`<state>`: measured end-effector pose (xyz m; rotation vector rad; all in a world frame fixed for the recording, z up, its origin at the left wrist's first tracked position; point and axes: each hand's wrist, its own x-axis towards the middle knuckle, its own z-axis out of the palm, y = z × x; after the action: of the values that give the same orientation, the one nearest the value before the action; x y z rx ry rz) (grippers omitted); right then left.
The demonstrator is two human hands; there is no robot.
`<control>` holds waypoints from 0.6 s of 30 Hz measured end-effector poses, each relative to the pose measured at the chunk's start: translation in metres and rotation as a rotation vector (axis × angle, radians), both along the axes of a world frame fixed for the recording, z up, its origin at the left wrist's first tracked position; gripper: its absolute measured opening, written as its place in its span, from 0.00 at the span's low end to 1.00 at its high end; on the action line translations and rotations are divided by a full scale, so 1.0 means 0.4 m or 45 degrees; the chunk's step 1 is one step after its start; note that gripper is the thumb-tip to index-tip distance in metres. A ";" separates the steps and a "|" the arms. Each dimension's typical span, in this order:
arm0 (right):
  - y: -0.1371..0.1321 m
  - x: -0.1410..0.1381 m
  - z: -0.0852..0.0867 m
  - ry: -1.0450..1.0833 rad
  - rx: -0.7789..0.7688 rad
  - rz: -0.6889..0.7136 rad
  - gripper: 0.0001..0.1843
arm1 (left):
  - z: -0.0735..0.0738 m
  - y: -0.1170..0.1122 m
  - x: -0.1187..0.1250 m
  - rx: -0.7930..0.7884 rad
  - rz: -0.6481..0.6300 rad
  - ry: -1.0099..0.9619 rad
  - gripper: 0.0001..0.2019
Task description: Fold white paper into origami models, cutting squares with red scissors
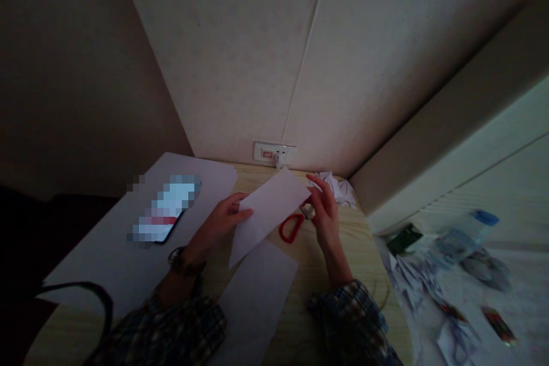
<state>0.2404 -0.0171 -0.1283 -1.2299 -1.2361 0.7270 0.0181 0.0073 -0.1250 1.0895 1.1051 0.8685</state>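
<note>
Bottle: a clear plastic bottle with a blue cap lies on its side on the pale surface right of the desk; its contents cannot be made out.
Green packet: a dark green packet sits near the bottle, close to the desk's right edge; whether it holds anything cannot be told.
Small packet: a dark packet with reddish patches lies lower on that pale surface, its print too blurred to read.
Phone screen: the phone is lit but pixelated, with a red band across pale blue; it lies on large white sheets at the left of the desk.
Held sheet: a white paper sheet is raised at an angle over the desk, partly above another white sheet.
Left hand: the left hand pinches the held sheet's left edge, thumb on top, fingers behind.
Right hand: the right hand is at the sheet's right corner, fingers slightly spread; I cannot tell whether they grip it.
Scissors: red-handled scissors lie beneath the right hand.
Crumpled paper: white creased paper lies by the wall.
Wall socket: the socket plate has a red switch and a white plug in it.
</note>
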 end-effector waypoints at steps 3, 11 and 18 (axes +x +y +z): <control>0.002 0.003 -0.005 -0.012 0.067 0.046 0.15 | -0.001 -0.005 0.003 -0.016 -0.047 -0.011 0.18; 0.009 -0.021 -0.038 0.008 -0.075 0.145 0.21 | -0.010 -0.005 0.009 0.026 -0.033 -0.092 0.16; -0.004 -0.047 -0.034 -0.258 -0.100 0.167 0.13 | -0.014 -0.004 0.020 0.042 -0.126 -0.034 0.11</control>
<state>0.2214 -0.0188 -0.1421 -1.3209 -1.4777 0.7661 0.0261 0.0055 -0.1304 1.1477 1.0093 0.8231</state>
